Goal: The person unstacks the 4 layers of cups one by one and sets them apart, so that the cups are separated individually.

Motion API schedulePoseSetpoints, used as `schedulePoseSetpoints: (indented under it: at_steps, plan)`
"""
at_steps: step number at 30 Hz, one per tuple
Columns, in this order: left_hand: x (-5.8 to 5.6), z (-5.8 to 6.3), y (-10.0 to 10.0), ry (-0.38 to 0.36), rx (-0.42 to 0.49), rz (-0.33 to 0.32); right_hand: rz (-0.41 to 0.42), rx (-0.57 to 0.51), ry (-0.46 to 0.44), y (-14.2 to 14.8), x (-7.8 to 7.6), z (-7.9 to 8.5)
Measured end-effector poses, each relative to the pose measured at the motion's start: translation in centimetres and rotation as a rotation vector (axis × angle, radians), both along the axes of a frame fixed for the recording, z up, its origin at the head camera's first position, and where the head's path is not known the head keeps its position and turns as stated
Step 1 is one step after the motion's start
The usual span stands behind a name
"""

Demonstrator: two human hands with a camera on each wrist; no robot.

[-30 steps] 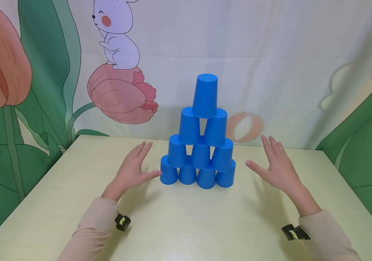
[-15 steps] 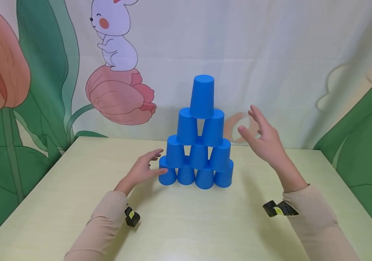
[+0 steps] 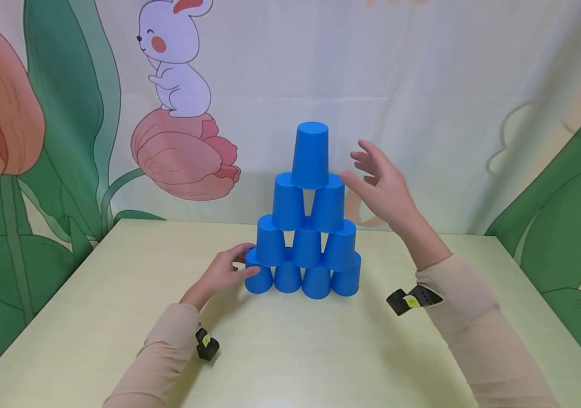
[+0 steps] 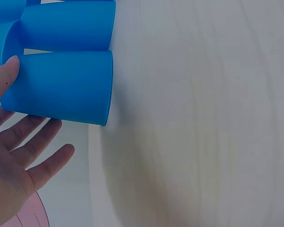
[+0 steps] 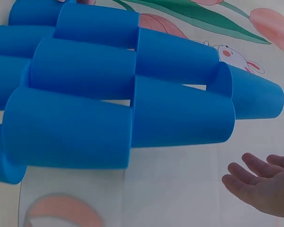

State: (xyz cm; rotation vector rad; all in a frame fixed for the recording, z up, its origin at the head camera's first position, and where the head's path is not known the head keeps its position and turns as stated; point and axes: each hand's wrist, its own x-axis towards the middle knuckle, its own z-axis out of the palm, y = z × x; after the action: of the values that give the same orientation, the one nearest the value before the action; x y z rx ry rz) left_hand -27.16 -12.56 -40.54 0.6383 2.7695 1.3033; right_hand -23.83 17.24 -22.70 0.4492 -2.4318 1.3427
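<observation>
Standing blue cups | long axes vertical, mouths down | left hand, right hand: fingers loosely spread

The head view looks forward and down over the table to the curtain, far enough back to frame the whole stack with the left hand and right hand. The left wrist view is close in at the stack's lower left, turned sideways so scene-up points left; bare tabletop fills its right side. The right wrist view, also near, looks from the stack's right toward the curtain, turned so scene-up points right. The corner cup shows in all three; head and right wrist share the top cup.
</observation>
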Motion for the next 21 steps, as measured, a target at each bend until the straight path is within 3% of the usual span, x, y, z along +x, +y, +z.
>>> schedulePoseSetpoints:
  at_steps: [14,21]
  plan:
    - [0.2,-0.4,0.1,-0.067,0.043,0.059,0.058,-0.101,-0.078,-3.9,-2.0,1.2]
    - [-0.2,-0.5,0.1,-0.101,0.059,0.074,0.023,-0.107,-0.104,-4.7,-2.4,1.2]
